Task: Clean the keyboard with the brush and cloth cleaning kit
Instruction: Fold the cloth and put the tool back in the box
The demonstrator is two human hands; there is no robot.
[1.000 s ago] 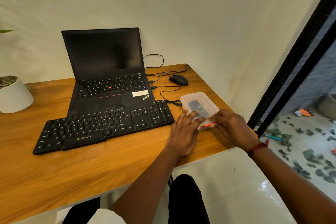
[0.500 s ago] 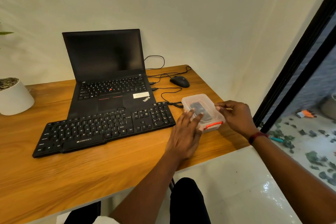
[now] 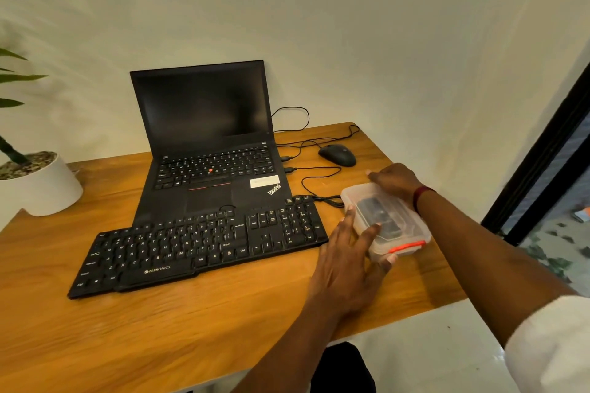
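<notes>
A black Zebronics keyboard [image 3: 204, 246] lies across the wooden desk [image 3: 159, 329], its far edge over the front of an open laptop [image 3: 207, 150]. To its right stands a clear plastic box [image 3: 404, 228] with its lid on and an orange latch at the near end. Dark kit items show through the lid; no brush or cloth can be made out. My left hand [image 3: 348, 262] presses on the box's near left side with straight, spread fingers. My right hand [image 3: 394, 182] covers the box's far end, its fingers curled over that edge.
A black mouse [image 3: 337, 155] and looping cables lie behind the box. A white plant pot [image 3: 41, 185] stands at the far left. The desk's right edge is just beyond the box, with a dark door frame [image 3: 542, 163] further right.
My right hand has moved from the box's near latch, along its right side, to its far end. My left hand has stayed on the box.
</notes>
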